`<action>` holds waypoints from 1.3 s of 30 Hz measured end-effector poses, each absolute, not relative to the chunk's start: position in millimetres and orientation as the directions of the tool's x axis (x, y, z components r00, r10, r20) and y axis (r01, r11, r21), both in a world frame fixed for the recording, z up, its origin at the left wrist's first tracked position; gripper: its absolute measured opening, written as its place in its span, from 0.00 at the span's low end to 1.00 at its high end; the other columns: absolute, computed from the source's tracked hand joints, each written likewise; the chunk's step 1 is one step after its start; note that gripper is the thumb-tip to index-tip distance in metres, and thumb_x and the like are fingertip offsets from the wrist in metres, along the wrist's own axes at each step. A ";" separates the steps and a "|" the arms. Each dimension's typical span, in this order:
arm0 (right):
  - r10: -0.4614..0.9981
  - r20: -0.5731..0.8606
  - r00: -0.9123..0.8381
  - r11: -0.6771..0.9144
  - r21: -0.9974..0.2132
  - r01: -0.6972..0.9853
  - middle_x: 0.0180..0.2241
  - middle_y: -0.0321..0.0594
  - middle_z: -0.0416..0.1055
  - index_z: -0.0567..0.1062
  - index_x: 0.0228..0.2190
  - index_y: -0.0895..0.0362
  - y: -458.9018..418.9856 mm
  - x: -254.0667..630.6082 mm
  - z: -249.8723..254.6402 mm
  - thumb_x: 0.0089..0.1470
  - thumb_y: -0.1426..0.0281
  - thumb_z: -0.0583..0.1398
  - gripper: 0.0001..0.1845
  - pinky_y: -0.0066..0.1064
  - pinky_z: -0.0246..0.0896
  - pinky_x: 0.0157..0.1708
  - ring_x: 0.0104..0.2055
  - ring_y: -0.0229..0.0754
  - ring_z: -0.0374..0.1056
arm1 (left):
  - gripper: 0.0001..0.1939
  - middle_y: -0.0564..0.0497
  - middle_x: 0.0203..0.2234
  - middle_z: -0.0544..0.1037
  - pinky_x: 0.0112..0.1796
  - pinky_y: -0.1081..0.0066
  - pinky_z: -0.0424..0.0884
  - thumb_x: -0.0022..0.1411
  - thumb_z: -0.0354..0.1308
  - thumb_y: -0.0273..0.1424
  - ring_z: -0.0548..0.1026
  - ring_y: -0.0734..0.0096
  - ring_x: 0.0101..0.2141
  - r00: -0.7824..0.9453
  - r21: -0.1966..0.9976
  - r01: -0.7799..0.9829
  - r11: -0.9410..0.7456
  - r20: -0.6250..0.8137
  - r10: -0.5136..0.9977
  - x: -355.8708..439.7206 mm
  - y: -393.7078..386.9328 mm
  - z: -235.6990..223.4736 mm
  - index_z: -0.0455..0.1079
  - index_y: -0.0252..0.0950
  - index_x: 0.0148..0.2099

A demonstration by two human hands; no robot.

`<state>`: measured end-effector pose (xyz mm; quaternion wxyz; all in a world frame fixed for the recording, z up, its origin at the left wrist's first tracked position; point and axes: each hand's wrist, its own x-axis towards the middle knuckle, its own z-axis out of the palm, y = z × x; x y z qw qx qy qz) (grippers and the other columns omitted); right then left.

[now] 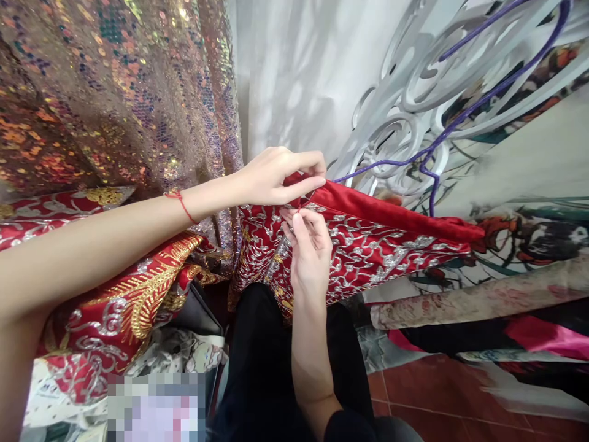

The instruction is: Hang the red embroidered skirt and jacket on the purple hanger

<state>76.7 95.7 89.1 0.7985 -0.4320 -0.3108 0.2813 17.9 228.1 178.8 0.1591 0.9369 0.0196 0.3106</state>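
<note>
Red embroidered cloth (381,252), satin edge (377,209) pinched by left hand (289,175) and right hand (310,245); purple wire (488,96) behind, across white scrollwork (483,131); sequined drape (138,92) hangs to the left.

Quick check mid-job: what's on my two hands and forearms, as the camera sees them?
Both hands are gloveless. The left hand has a thin red cord bracelet around the forearm near the wrist; no sleeve shows on that arm. The right hand has a bare forearm, with a dark sleeve around the elbow.
</note>
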 end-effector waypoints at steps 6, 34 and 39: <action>0.785 0.259 0.564 0.374 -0.922 -0.097 0.27 0.35 0.78 0.76 0.33 0.56 88.0 88.9 104.4 0.56 0.61 0.63 0.11 0.30 0.72 0.32 0.25 0.35 0.73 | 0.11 0.55 0.20 0.71 0.35 0.69 0.64 0.60 0.60 0.40 0.70 0.72 0.24 0.816 0.479 -0.080 -0.874 0.536 0.219 15.4 225.1 183.3 0.72 0.38 0.37; 0.405 0.838 0.365 0.113 -0.443 0.890 0.32 0.39 0.74 0.78 0.35 0.55 70.4 104.1 141.6 0.63 0.64 0.59 0.10 0.36 0.66 0.40 0.37 0.41 0.69 | 0.11 0.54 0.23 0.75 0.30 0.71 0.64 0.47 0.69 0.37 0.71 0.70 0.26 0.952 0.724 0.189 -0.663 0.029 0.304 3.6 254.4 204.3 0.74 0.36 0.30; 0.551 0.805 0.221 -0.071 -0.219 0.973 0.40 0.47 0.70 0.77 0.45 0.57 93.6 112.7 146.4 0.65 0.68 0.55 0.13 0.42 0.61 0.43 0.44 0.48 0.64 | 0.09 0.56 0.25 0.73 0.32 0.74 0.63 0.56 0.62 0.35 0.67 0.76 0.27 0.948 0.489 0.060 -0.870 0.246 0.204 -4.7 252.1 219.6 0.73 0.33 0.34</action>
